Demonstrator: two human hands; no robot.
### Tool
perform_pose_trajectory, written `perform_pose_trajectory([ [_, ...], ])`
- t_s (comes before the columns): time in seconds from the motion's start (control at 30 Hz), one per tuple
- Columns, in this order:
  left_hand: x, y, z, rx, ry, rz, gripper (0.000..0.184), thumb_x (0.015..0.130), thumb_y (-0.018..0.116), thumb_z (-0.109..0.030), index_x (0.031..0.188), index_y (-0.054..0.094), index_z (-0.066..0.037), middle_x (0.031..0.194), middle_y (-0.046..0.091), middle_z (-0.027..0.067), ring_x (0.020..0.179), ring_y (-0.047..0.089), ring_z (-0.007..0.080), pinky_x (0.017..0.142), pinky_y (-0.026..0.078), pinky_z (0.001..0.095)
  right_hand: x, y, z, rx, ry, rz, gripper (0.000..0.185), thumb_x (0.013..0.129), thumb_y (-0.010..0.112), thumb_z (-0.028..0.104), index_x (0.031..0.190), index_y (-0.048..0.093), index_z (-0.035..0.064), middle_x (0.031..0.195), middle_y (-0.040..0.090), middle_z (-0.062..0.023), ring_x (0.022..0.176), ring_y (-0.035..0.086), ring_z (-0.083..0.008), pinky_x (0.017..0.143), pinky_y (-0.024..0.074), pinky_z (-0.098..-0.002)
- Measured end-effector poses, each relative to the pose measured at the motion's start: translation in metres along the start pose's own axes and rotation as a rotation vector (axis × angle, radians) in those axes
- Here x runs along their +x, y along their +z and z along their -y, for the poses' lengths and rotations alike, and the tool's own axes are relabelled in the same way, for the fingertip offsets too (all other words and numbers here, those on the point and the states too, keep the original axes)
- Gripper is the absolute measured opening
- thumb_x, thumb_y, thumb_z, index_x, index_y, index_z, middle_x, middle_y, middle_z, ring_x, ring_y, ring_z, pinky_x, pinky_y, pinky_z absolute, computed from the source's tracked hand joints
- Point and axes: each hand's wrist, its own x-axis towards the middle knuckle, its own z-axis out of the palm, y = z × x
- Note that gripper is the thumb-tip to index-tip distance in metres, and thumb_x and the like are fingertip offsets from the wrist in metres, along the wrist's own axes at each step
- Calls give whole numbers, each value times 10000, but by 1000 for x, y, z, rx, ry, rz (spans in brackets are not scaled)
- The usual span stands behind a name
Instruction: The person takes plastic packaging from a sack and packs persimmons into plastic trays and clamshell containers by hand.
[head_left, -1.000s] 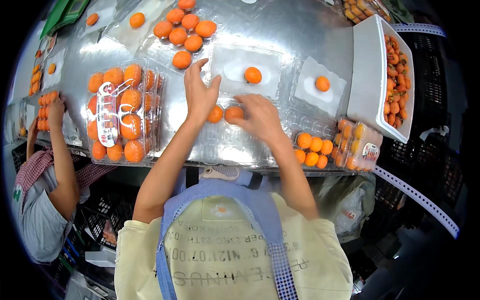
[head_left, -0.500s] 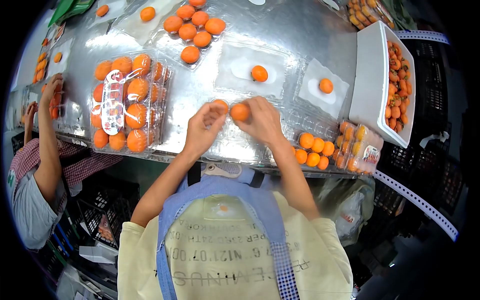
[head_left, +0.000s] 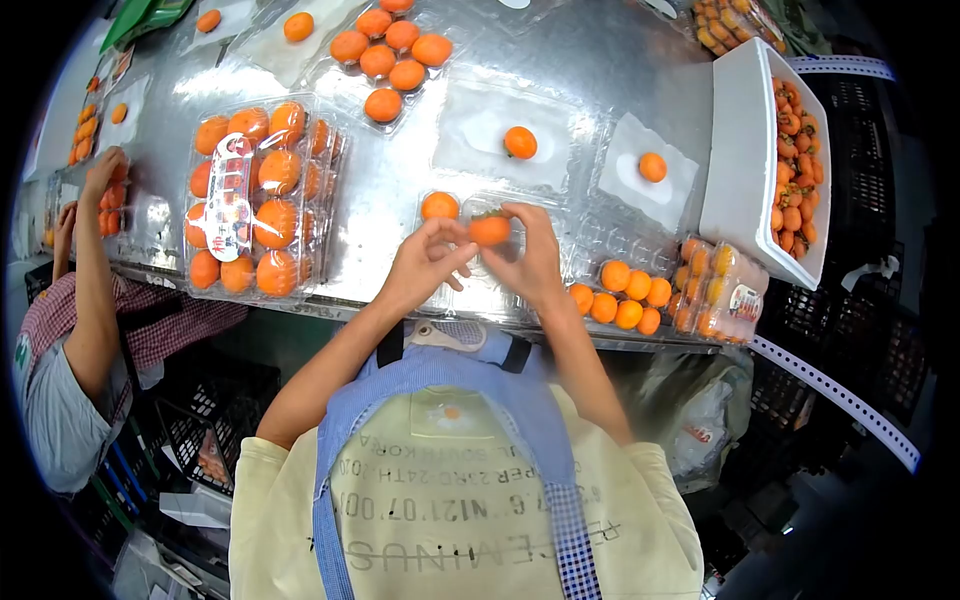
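An orange persimmon [head_left: 489, 230] with its leafy top facing away is held above a clear plastic tray [head_left: 468, 290] at the table's near edge. My right hand [head_left: 530, 258] grips it from the right, forefinger over the top and thumb below. My left hand [head_left: 432, 262] has curled fingers that appear to touch its left side. Another persimmon [head_left: 440, 206] sits in the tray's far left corner, just beyond my left hand. Farther back, a single persimmon [head_left: 520, 142] lies on a white liner sheet [head_left: 475, 120].
Left stands a labelled clamshell pack [head_left: 230, 200] of persimmons. A white foam box [head_left: 735, 165] full of persimmons is at right. Several persimmons [head_left: 628, 315] and a sleeved pack [head_left: 742, 300] lie near the right edge. A co-worker's arm [head_left: 92, 300] is at far left.
The persimmon in my right hand has turned, so its leafy top shows. My left hand has moved right and nearer, away from the corner persimmon to the held one.
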Motion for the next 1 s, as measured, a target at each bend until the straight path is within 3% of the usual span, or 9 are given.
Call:
perform_pose_trajectory([
  [0.07, 0, 4, -2, -82, -4, -16, 354, 849, 610, -97, 1163, 482, 3, 1035, 581, 101, 797, 605, 134, 549, 536, 251, -4, -2, 13, 76, 4, -45, 576, 591, 783, 75, 1088, 494, 45, 1022, 550, -133, 941, 542, -294, 801, 452, -368],
  [0.17, -3, 6, -13, -175, -34, 139, 416, 835, 622, -77, 1213, 470, 4, 1108, 572, 104, 869, 597, 141, 579, 543, 256, -12, -2, 22, 140, 2, -91, 589, 585, 784, 39, 1094, 487, 42, 1043, 538, -140, 949, 545, -290, 811, 462, -355],
  [0.27, -3, 4, -12, -127, 86, 186, 482, 819, 632, -48, 1259, 441, 1, 1158, 562, 109, 941, 587, 150, 626, 551, 256, -13, -4, 26, 146, -9, -94, 592, 594, 775, 26, 1108, 481, 42, 1050, 538, -140, 956, 547, -285, 817, 463, -351],
  [0.37, -1, -1, -5, 15, 177, 139, 498, 783, 660, -10, 1236, 456, 10, 1143, 566, 113, 965, 579, 148, 659, 551, 255, -15, -4, 26, 185, 59, -30, 592, 616, 758, 19, 1134, 473, 39, 1073, 531, -143, 962, 552, -278, 814, 468, -345],
  [0.67, 0, 2, 1, 47, 287, 3, 501, 709, 700, 69, 1147, 465, 0, 1097, 552, 88, 1005, 559, 149, 698, 527, 227, -16, 0, 27, 487, 294, 129, 612, 690, 700, 36, 1238, 427, 18, 1162, 501, -149, 1016, 561, -250, 847, 474, -333],
  [0.73, -2, 3, 0, 156, 277, -31, 503, 710, 699, 66, 1146, 462, -14, 1104, 539, 83, 1027, 552, 154, 728, 523, 237, -18, 2, 25, 676, 348, 135, 609, 724, 693, 58, 1263, 415, 8, 1176, 507, -140, 1029, 563, -225, 856, 476, -328],
  [0.87, -4, 7, 2, 380, 386, -31, 539, 699, 705, 64, 1163, 452, -45, 1101, 533, 78, 1049, 542, 158, 762, 514, 260, -19, 0, 23, 699, 544, 160, 530, 783, 697, 131, 1231, 456, -18, 1119, 549, -111, 1008, 562, -175, 865, 475, -302],
  [0.97, -6, 12, -2, 332, 299, 42, 665, 666, 713, 75, 1241, 398, -38, 1116, 515, 108, 862, 584, 154, 738, 505, 270, -9, -24, 23, 931, 612, 84, 501, 770, 709, 125, 1214, 506, 12, 1112, 543, -68, 1005, 547, -140, 841, 479, -277],
  [1.0, -6, 14, -3, 349, 308, 35, 706, 653, 718, 81, 1261, 378, -36, 1068, 539, 97, 834, 574, 138, 724, 497, 256, -4, -45, 15, 812, 600, 55, 466, 781, 700, 133, 1201, 532, 20, 1107, 538, -48, 990, 542, -126, 839, 475, -262],
])
